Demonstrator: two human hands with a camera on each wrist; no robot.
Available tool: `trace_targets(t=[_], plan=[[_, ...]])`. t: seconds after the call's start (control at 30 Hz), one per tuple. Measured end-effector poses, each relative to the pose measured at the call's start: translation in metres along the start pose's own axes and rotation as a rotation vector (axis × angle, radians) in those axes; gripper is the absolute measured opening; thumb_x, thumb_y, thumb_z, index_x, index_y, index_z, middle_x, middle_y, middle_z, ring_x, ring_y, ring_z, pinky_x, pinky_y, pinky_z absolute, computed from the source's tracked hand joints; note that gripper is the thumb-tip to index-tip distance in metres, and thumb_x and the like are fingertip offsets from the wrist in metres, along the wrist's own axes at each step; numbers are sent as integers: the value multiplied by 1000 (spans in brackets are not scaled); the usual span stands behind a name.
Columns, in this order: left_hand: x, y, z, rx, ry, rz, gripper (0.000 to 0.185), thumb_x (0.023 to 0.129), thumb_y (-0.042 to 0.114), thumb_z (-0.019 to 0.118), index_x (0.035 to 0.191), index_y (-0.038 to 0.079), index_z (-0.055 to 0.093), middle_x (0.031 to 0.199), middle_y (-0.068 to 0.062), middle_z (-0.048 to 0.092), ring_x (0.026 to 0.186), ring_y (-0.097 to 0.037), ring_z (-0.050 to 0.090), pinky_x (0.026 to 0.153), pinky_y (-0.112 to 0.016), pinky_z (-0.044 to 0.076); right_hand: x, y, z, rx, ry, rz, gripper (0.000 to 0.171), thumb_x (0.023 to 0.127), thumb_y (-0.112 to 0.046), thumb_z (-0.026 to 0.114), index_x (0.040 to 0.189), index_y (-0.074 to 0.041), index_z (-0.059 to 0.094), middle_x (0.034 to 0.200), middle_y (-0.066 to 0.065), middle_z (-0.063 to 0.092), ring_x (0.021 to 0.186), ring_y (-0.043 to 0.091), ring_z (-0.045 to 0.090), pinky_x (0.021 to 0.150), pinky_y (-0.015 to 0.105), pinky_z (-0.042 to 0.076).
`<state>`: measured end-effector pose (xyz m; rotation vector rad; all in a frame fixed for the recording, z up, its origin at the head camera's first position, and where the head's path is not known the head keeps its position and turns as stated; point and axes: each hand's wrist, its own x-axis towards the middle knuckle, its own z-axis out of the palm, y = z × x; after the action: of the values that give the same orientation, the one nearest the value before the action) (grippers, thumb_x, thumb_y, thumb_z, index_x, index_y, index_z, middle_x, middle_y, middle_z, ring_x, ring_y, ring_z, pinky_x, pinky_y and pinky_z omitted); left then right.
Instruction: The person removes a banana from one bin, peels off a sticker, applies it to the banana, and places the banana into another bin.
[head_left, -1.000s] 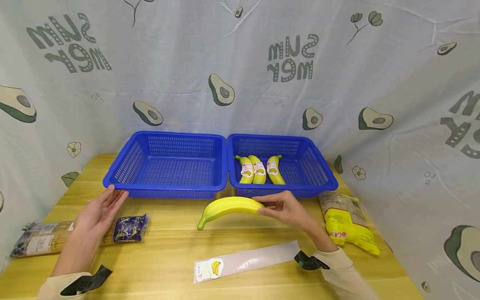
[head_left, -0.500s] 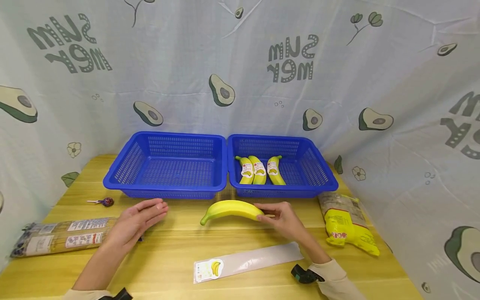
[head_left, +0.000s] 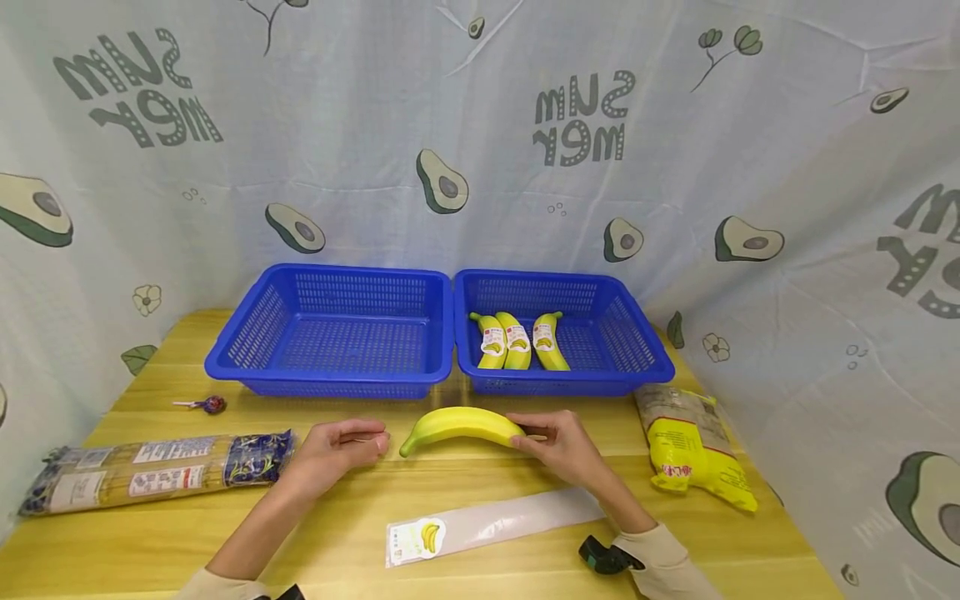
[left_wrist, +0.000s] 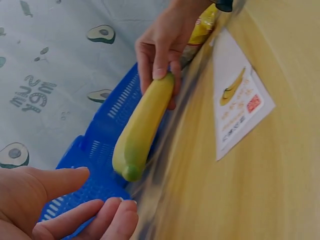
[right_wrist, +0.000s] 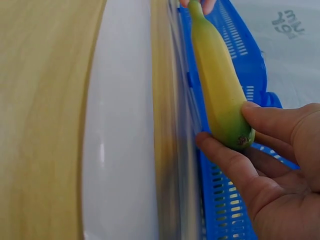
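A yellow banana (head_left: pixel 463 423) with a greenish stem tip is held level above the table, in front of the two baskets. My right hand (head_left: pixel 561 450) pinches its right end between thumb and fingers; the right wrist view shows that blunt end of the banana (right_wrist: pixel 220 85) in the grip. To the left, my left hand (head_left: pixel 337 454) reaches toward the stem tip with loosely bent fingers and nothing in them. In the left wrist view a small gap separates the left hand (left_wrist: pixel 65 205) from the tip. Below lies a long clear plastic sleeve (head_left: pixel 517 521) with a banana label.
A blue basket (head_left: pixel 330 377) stands at the back left. The blue basket (head_left: pixel 570 377) beside it contains three labelled bananas (head_left: pixel 517 342). On the left lie a lollipop (head_left: pixel 213 404) and a pack of noodles (head_left: pixel 157 471). A yellow bag (head_left: pixel 693 446) lies at the right.
My left hand has come away from the left basket's front corner and moved right, toward the banana's stem tip, uncovering the lollipop and noodles. My right hand has lowered the banana slightly.
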<state>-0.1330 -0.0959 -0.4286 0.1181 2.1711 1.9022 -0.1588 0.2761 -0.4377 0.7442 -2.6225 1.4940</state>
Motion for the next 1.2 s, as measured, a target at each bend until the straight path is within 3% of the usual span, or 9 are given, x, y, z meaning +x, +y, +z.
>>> trace_targets(t=[0.17,0.33,0.53,0.87,1.2], plan=[[3,-3,13,45,1,43,36,98,11,80,126,-11,72,108,-18,80,94,-23,78,81,-29,65,0,0,3,2,-5,6,33,94,4,80,126,10,74,124,27,74,108,40,76,82,26,66],[5,-7,24,118,64,100,23,92,0,83,113,-8,78,101,-16,80,86,-20,77,74,-26,64,0,1,5,1,-2,-22,31,94,5,79,125,12,74,123,29,74,108,42,76,83,30,66],[7,-11,32,174,137,112,14,87,-6,85,100,-3,81,91,-11,80,79,-16,74,68,-22,61,0,1,8,-27,-15,6,31,95,3,79,125,10,75,124,27,74,111,41,75,85,29,65],[11,-13,39,231,189,157,13,85,-8,85,95,1,82,86,-8,79,75,-16,74,65,-22,60,-1,3,8,-88,-4,-38,31,92,4,82,121,12,76,118,28,75,109,41,75,84,30,65],[15,-15,46,264,211,183,16,84,-11,85,91,2,81,83,-5,78,75,-17,73,67,-23,62,-1,1,7,-55,-4,2,31,90,6,83,120,12,76,119,29,75,111,43,74,85,30,65]])
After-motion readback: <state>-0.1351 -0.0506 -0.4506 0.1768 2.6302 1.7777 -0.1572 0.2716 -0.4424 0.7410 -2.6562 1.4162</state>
